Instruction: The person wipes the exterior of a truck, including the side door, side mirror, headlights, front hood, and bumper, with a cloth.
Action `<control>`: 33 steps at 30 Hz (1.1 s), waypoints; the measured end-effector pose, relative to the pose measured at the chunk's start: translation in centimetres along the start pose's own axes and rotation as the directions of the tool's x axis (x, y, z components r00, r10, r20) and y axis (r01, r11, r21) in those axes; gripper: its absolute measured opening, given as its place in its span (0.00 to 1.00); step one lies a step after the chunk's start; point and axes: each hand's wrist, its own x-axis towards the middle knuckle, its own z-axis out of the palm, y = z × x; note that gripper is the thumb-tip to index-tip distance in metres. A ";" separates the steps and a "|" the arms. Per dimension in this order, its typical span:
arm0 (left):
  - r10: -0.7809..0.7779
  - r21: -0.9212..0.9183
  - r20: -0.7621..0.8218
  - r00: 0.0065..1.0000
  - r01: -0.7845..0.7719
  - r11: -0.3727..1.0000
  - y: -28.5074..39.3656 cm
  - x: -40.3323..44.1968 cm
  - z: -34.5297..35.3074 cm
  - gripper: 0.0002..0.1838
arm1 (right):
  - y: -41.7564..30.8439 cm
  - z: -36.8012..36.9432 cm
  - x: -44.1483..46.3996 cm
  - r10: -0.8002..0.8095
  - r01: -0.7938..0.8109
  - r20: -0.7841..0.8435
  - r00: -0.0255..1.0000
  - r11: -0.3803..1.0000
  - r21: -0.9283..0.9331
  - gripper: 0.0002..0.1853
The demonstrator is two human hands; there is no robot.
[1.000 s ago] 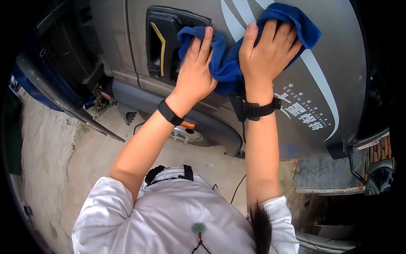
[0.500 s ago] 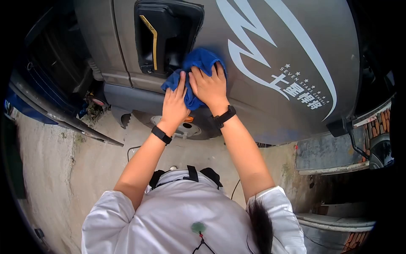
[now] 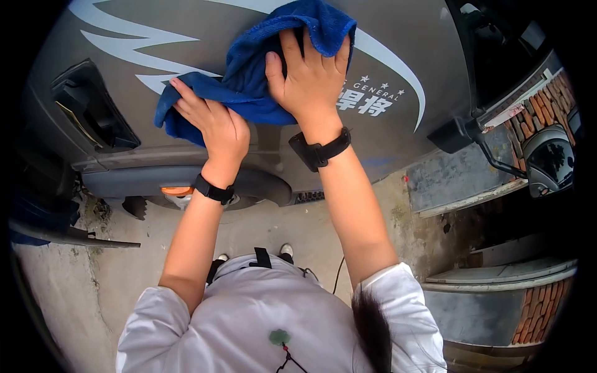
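A blue cloth point(image 3: 245, 81) lies bunched against the grey-brown painted side of a vehicle point(image 3: 273, 146), over part of its white lettering and stripes. My right hand point(image 3: 308, 87) presses on the cloth with fingers spread, their tips tucked under a fold. Lower and to the left, my left hand point(image 3: 214, 127) holds down the cloth's other end, its fingers extended and close together. The white graphic point(image 3: 373, 102) shows just right of my right wrist. Black bands circle both wrists.
A black recess with a yellow strip point(image 3: 93, 105) is set into the panel at left. Below are a dark wheel arch point(image 3: 261, 186) and an orange lamp point(image 3: 177, 191). A mirror point(image 3: 550, 160) juts out at right. Concrete ground point(image 3: 155, 267) lies underneath.
Both hands and the cloth have moved right along the panel, from beside the black recess onto the white graphic. The cloth is more spread out and the hands are farther apart.
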 end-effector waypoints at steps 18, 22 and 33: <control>0.463 -0.385 0.527 0.713 -0.285 0.878 18.9 -17.7 17.2 0.21 | 24.8 -8.9 -36.2 0.634 -0.626 0.176 0.753 0.773 -0.103 0.38; 0.308 -0.237 0.741 0.596 -0.198 0.951 16.5 -21.1 15.1 0.23 | 22.8 -10.1 -41.1 0.789 -0.762 0.289 0.543 0.607 -0.226 0.35; -0.048 0.133 0.291 0.956 0.009 0.991 6.0 -13.4 5.9 0.22 | 11.3 -4.7 -24.5 0.350 -0.377 0.219 0.911 0.921 0.100 0.27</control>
